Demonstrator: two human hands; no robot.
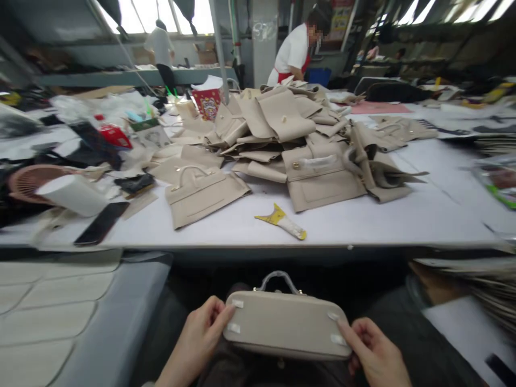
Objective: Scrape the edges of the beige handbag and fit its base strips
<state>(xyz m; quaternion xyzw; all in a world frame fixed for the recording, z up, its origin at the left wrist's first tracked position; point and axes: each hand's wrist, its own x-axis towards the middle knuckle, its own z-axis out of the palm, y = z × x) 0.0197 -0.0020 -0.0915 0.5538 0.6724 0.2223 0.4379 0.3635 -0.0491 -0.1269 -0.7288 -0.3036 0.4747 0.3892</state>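
A beige handbag (282, 325) rests over my lap with its oval flat base turned toward me. Small white tabs stick near the base's corners, and a wrapped handle (278, 277) arches up beyond it. My left hand (203, 330) pinches the bag's left end, thumb on the base near the tabs. At the right end, my right hand (373, 346) grips the edge, its thumb on the base and its other fingers curled. Part of the bag's far side is hidden from me.
Beige bag pieces (274, 118) lie heaped on the white table (226, 228). Nearer its front edge are a yellow-tipped tool (282, 221), a phone (101, 223) and a white roll (72, 193). Flat panels (52, 306) lie on the left; stacked sheets (475, 290) stand right. A person (290, 54) works behind.
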